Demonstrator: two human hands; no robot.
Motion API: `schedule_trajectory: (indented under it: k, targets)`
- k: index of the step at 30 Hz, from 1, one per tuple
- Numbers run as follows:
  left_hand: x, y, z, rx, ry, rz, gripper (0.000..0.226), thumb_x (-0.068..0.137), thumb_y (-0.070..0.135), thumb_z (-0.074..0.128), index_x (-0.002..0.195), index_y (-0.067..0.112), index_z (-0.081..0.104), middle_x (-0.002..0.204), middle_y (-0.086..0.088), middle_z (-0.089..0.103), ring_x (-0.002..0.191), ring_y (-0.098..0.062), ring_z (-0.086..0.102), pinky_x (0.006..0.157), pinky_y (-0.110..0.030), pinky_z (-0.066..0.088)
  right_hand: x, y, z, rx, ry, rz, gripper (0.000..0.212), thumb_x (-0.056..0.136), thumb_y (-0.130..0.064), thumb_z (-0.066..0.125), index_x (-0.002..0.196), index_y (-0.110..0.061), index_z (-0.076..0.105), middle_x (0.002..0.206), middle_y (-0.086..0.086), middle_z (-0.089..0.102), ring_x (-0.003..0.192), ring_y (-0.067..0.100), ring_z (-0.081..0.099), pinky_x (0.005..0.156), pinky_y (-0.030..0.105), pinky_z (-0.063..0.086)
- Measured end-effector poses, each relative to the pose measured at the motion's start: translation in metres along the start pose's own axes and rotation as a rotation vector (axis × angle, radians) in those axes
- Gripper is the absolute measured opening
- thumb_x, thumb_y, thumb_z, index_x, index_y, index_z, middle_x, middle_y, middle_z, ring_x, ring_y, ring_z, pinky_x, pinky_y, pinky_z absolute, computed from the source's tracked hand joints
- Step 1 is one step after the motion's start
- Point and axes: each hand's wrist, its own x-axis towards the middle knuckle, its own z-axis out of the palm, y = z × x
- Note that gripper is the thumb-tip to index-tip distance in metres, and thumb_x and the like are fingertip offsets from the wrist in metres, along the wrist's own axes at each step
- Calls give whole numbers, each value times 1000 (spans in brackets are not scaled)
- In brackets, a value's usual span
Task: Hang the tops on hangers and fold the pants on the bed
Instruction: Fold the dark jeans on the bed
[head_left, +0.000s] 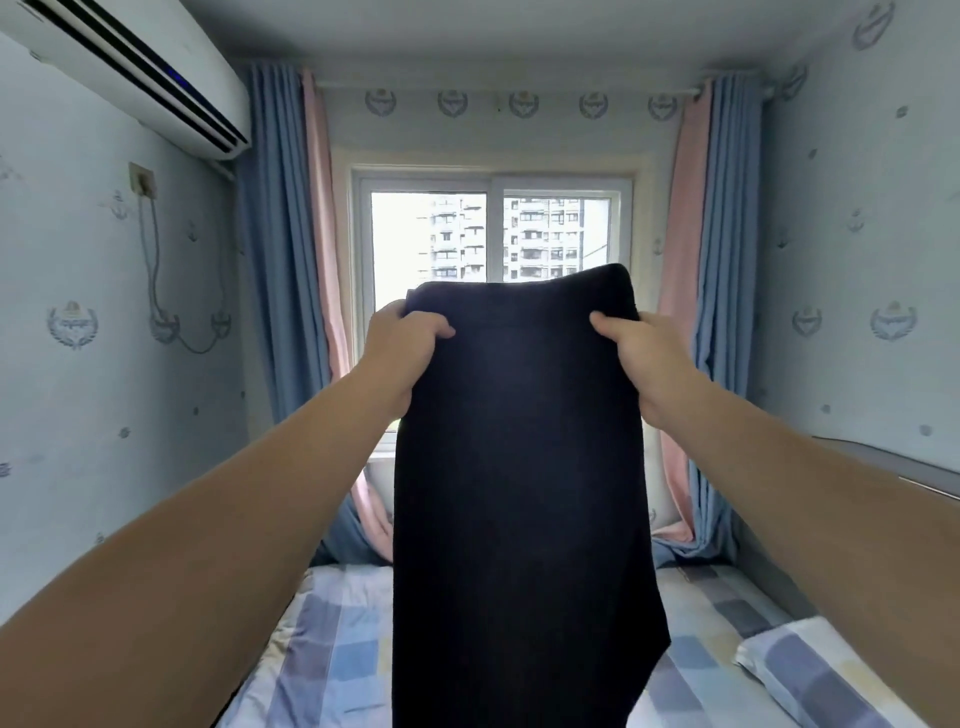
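— What is the cloth like?
— The pants (519, 467) are dark navy, matte and soft. They hang as one long flat panel, waistband uppermost, in the air above the bed (332, 639), whose sheet is checked in blue, grey and cream.
— And the arms?
— Both are stretched forward. The left grip (408, 343) and the right grip (641, 353) each clutch a top corner, fingers curled round the cloth.
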Motion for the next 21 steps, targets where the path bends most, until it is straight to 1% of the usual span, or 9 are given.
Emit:
schedule_trajectory:
  k: [1,3,8,11,13,15,18,20,21]
  targets:
    - [-8,4,-2,-12,4,-12,27,78,7,60,100,22,65,105,-6,71,100,-30,67,88,-46,56,-7,-5,-2,-4,-1,-1,14,94,-23,67,106,-17,70,106,1,75,96,25,71,92,47,56]
    - [-21,10,-4,-13,14,-25,26,77,7,60,99,20,65,102,-6,70,97,-31,67,86,-44,56,-20,-12,-4,-1,2,2,14,93,-23,67,106,-17,70,105,1,75,96,25,71,91,46,57]
    - [-42,9,-7,4,16,-85,26,76,7,60,99,19,64,103,-10,70,97,-33,67,87,-46,56,-39,-13,-11,-18,6,9,3,91,-21,70,93,-20,70,97,0,77,90,23,73,84,41,59]
    - [-48,-4,-10,3,22,-105,25,78,4,60,96,20,63,97,-8,71,91,-30,68,73,-37,56,-43,-1,-12,-19,-5,40,2,90,-20,70,91,-18,71,91,0,78,85,23,74,82,41,60]
    - [-51,-17,-13,8,21,-132,26,79,3,60,96,22,62,97,-7,72,90,-28,70,65,-31,54,-45,13,-11,-32,-16,64,3,90,-19,70,92,-17,70,88,0,78,83,21,75,80,40,61]
    - [-51,-37,-17,13,19,-168,28,79,3,62,99,23,62,100,-7,73,90,-27,71,63,-30,53,-46,31,-10,-51,-29,93,5,90,-18,70,93,-14,71,84,1,78,78,21,75,77,38,61]
    - [-48,-77,-23,16,37,-231,34,82,4,63,111,20,62,100,-5,74,89,-24,72,57,-27,54,-44,66,-6,-84,-45,150,6,90,-17,71,84,-16,70,78,0,77,69,17,74,74,36,62]
    - [-44,-109,-27,23,48,-269,32,84,4,64,113,19,64,100,-3,74,90,-23,71,57,-26,54,-40,95,-2,-111,-54,188,9,90,-16,71,81,-16,70,76,-1,77,65,15,74,71,35,61]
    - [-42,-127,-29,31,51,-284,29,86,4,65,110,21,65,101,-2,74,90,-22,71,59,-26,54,-38,111,1,-128,-64,206,9,90,-16,71,81,-17,70,76,-2,77,63,13,73,70,33,61]
